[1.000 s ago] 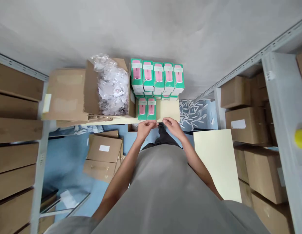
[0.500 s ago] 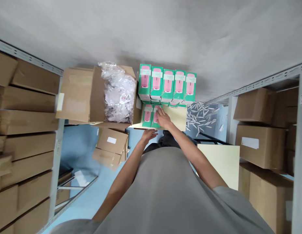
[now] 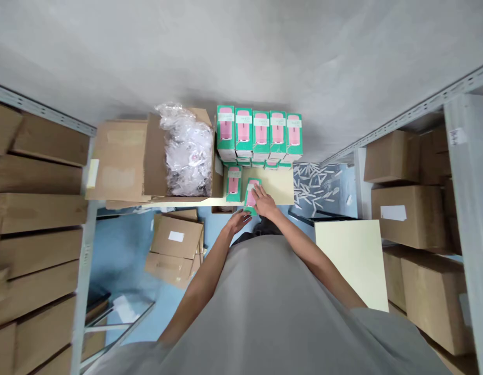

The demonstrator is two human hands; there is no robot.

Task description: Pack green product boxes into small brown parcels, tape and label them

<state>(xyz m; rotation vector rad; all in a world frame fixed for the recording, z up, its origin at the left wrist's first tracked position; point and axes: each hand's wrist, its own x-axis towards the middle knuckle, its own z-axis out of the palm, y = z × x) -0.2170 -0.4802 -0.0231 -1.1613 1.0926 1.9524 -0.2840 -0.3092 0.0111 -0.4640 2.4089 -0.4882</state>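
Note:
My right hand (image 3: 264,201) grips a green box with a pink picture (image 3: 251,193) and tilts it off the pale yellow table top (image 3: 278,183). My left hand (image 3: 237,222) hovers open just below the table's near edge, under that box. One more green box (image 3: 233,183) stands beside it. Behind them a row of several green boxes (image 3: 260,133) is stacked against the grey wall.
An open cardboard carton full of clear plastic bags (image 3: 185,151) sits left of the green boxes. Metal shelves with brown cartons (image 3: 405,195) stand on both sides. More cartons (image 3: 175,245) and small white pieces (image 3: 315,182) lie on the blue floor. A pale board (image 3: 353,260) is at my right.
My right hand reached to the front pair of green boxes, took the right one and pulled it toward me, tilted. My left hand stayed near the table edge.

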